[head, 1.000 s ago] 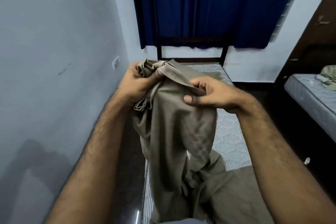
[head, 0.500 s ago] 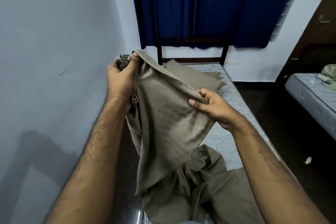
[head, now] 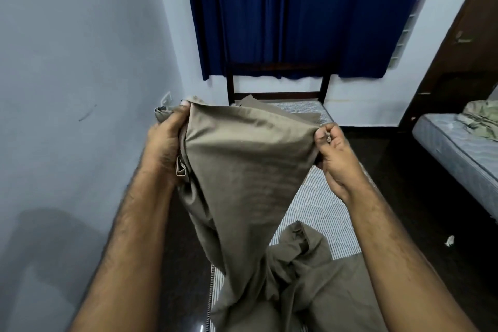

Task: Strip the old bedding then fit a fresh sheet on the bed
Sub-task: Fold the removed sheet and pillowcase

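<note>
The olive-brown cotton sheet [head: 242,164] spans between the left hand [head: 164,143] and right hand [head: 334,153], hanging below them onto the striped quilted mattress [head: 318,213]. Beyond both hands stands the dark wooden headboard frame [head: 277,81]; right of the right hand lies a second grey patterned mattress [head: 458,151].

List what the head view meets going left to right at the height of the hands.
Pale wall → left hand gripping the sheet → stretched olive sheet → right hand pinching its edge → dark floor → second mattress.

A dark blue curtain [head: 291,13] hangs behind, a second mattress [head: 458,148] at right (crumpled cloth [head: 482,118] on it).
</note>
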A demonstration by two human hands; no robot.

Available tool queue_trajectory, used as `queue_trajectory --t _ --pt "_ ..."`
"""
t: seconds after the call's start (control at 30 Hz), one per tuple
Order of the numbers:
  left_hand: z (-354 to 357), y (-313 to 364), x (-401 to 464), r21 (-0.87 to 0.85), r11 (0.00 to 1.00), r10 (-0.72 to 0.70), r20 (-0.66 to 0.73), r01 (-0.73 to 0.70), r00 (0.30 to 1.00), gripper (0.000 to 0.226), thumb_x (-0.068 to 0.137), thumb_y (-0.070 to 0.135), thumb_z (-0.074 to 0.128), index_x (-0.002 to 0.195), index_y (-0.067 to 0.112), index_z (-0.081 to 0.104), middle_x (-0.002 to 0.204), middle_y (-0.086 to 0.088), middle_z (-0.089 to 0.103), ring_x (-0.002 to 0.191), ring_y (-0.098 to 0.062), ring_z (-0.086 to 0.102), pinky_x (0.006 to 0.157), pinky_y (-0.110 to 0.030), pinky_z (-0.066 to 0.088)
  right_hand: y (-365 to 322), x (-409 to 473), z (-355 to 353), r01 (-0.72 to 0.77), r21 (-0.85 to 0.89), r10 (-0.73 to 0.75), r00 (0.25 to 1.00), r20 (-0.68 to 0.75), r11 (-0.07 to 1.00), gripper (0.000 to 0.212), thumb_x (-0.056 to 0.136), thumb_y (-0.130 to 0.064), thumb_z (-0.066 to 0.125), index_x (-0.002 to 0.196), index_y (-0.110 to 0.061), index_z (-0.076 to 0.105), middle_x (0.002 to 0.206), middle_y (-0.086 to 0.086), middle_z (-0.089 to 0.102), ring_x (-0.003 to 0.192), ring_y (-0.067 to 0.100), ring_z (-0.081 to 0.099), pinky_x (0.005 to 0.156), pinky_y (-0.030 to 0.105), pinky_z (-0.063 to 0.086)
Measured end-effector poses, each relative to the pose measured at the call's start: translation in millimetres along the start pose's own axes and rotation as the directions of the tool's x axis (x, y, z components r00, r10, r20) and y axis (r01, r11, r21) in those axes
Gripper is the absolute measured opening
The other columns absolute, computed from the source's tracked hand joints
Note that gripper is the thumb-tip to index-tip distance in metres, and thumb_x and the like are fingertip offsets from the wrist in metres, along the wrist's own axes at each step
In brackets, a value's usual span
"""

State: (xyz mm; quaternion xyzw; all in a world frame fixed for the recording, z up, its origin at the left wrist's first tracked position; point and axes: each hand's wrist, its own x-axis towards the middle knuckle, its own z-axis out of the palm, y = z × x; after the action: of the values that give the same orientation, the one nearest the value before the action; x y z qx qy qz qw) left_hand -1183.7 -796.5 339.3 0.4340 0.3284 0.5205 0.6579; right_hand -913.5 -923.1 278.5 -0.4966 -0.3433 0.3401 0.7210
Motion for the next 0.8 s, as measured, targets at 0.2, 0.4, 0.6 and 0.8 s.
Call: queue_trajectory --t 0.2,0.4,0.6,0.8 --pt "-28 -31 15 0.662 0.749 0.196 -0.161 -0.041 0.967 0.037 0.085 0.043 0.08 0.071 0.011 0.065 0.067 -0.004 0.068 0.066 -0.013 0.061 0.068 -0.032 0.049 -36 1 11 0.322 0.083 -0.311 0.942 -0.126 0.943 0.015 0.102 -0.009 0.055 0.099 -0.023 0.057 0.083 0.002 0.066 0.074 0.009 0.061 0.067 0.021 0.051" --pt "-59 -24 -1 0.15 0.988 -0.111 0.445 0.048 0.889 0.032 0.068 0.041 0.09 0.086 0.017 0.081 0.082 -0.006 0.077 0.063 -0.009 0.068 0.063 -0.023 0.057 -53 15 0 0.377 0.312 -0.334 0.925 -0.182 0.872 0.038 0.096 0.007 0.052 0.084 -0.025 0.068 0.098 0.001 0.072 0.092 0.012 0.069 0.083 0.026 0.054" --pt "-16 -10 1 -0.069 0.996 0.02 0.758 0.049 0.652 0.044 0.094 0.053 0.058 0.107 0.013 0.071 0.083 -0.007 0.071 0.047 -0.006 0.047 0.047 -0.015 0.035 -40 15 16 -0.025 0.328 -0.115 0.909 0.4 0.944 0.036 0.056 -0.023 0.089 0.088 -0.027 0.072 0.066 -0.011 0.06 0.058 0.003 0.046 0.056 0.02 0.042" --pt "39 -15 9 0.023 1.0 0.004 0.469 -0.017 0.883 0.055 0.102 0.061 0.032 0.082 0.014 0.054 0.08 -0.005 0.051 0.064 -0.016 0.049 0.061 -0.03 0.044 -20 -15 96 -0.06 0.125 -0.044 0.721 0.692 0.99 0.017 0.092 -0.003 0.051 0.108 -0.009 0.048 0.083 0.005 0.072 0.079 0.013 0.069 0.077 0.021 0.056"
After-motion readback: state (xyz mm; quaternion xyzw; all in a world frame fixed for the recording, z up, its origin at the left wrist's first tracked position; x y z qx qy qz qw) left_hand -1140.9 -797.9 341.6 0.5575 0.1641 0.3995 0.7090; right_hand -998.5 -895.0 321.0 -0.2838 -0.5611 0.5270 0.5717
